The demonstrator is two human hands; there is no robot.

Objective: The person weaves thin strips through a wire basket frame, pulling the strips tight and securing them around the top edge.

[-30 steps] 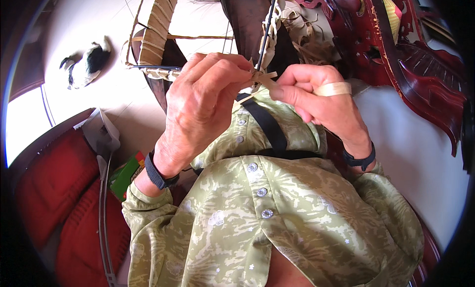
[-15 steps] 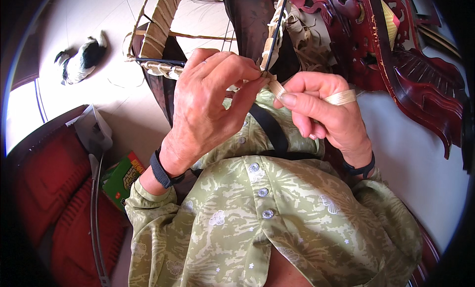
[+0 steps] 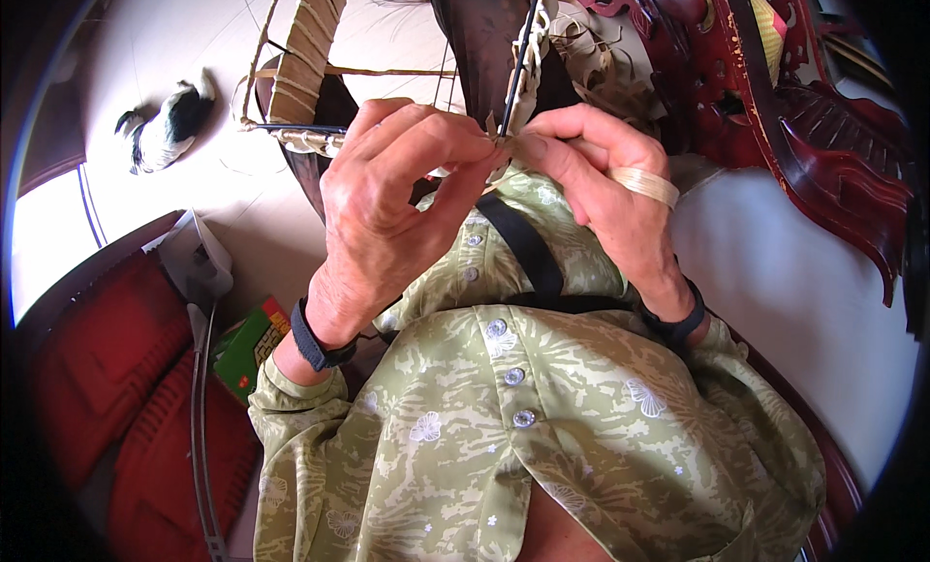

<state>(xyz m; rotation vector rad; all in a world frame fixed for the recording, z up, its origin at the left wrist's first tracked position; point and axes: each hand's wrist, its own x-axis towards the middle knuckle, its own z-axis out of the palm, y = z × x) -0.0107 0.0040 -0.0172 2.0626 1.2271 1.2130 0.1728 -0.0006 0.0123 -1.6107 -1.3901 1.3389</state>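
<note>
A frame of thin black rods, wrapped with pale flat strips, points its near corner toward my chest. My left hand is closed in a pinch at that corner, thumb and forefinger together on the wrapping. Right beside those fingertips, my right hand pinches a pale flat strip, whose gripped end is mostly hidden by the fingers. Part of the strip loops around the fingers of my right hand. A broad tan, cord-wrapped side of the frame rises at the far left.
Loose pale strips lie in a heap beyond my right hand. A dark red carved wooden chair stands at right. On the left are red seat cushions, a green box and a black-and-white furry animal on the tiled floor.
My right hand has moved left and slightly up, bringing its fingertips against my left ones. The strip stretch between the hands is now mostly covered. My left hand shifted slightly left.
</note>
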